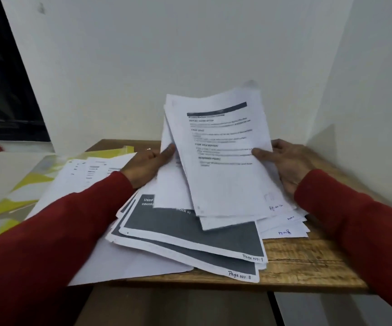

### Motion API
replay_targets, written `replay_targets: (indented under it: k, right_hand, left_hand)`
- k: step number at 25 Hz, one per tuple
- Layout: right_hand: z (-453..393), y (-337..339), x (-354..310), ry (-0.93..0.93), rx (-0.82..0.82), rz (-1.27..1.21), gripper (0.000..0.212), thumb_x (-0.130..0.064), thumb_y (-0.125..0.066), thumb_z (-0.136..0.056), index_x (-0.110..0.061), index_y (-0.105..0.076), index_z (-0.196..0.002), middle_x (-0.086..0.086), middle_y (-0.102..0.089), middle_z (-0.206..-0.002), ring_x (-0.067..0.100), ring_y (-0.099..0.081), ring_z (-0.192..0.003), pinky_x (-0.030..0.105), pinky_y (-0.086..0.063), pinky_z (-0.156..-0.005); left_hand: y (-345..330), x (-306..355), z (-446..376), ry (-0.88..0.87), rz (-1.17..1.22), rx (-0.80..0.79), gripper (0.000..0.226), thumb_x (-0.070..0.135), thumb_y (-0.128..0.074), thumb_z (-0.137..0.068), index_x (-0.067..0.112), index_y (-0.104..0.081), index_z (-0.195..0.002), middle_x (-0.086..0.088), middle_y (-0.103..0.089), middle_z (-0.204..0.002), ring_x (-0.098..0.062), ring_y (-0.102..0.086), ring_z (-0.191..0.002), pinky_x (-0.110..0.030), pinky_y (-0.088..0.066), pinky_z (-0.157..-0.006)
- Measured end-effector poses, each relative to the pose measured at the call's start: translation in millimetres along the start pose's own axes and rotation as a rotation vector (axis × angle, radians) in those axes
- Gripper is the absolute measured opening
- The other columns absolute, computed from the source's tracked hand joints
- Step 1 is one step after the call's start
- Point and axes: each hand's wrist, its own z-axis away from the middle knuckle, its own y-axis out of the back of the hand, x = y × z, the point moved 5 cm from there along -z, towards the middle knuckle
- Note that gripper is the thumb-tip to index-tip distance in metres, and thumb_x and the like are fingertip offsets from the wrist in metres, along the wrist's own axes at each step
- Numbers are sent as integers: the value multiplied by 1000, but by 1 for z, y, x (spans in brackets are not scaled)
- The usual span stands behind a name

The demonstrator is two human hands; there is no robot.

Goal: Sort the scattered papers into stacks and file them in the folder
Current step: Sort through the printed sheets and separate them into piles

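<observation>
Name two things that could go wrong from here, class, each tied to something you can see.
The bundle of sheets held by the left hand and right hand is fanned unevenly, so a loose sheet could slip out. The dark printed pages overhang the wooden table front edge and might slide off.

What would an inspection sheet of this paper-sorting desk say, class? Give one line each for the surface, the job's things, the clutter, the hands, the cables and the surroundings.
Surface: wooden table, mostly covered.
Job's things: raised bundle of papers; dark-printed pages underneath; yellow folder at left.
Clutter: loose sheets overlapping the folder.
Hands: left hand and right hand grip the bundle's side edges.
Cables: nothing seen.
Surroundings: white wall; dark window at left.
</observation>
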Motion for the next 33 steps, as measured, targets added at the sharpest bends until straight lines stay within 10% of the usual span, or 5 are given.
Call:
replay_targets:
  k: [9,14,21,28,33]
  right_hand:
    - [-15,81,-26,-21,8,-21,86,-15,-86,-49,1,-59,-129,9,-76,-101,23,-75,-85,34,-61,-66]
    - [-10,63,-11,5,-180,669,69,-44,-94,-38,-39,-75,-104,-4,-75,-109,23,-68,-109,45,-53,-99]
    - [18,21,-16,45,-304,514,62,16,-68,-76,-12,-63,-131,3,-70,-122,19,-65,-113,9,-53,-70]
    - [1,6,8,-32,-319,733,56,-25,-86,-67,-30,-70,-120,-3,-73,-115,20,-69,-105,46,-56,-94]
    - [10,1,-11,141,-118,846,45,-65,-54,-89,-26,-72,-103,-13,-70,-97,8,-64,-89,22,-46,-77]
  left_hand:
    - [64,-11,-11,47,-164,48,35,49,-76,-76,41,-71,-110,18,-72,-107,16,-62,-92,-1,-40,-80]
    - [90,-25,-6,205,-85,121,42,-8,-63,-90,12,-62,-126,19,-65,-53,8,-60,-47,-2,-42,-48]
    - [119,-28,3,135,-14,141,46,-13,-54,-89,10,-60,-129,-8,-60,-124,16,-63,-67,1,-45,-62]
    - [147,0,5,29,-80,239,44,-7,-54,-91,4,-58,-133,2,-53,-142,-3,-46,-121,3,-37,-81]
    - [77,12,3,9,70,132,42,-13,-53,-90,7,-62,-126,-7,-57,-131,9,-66,-76,-1,-47,-67]
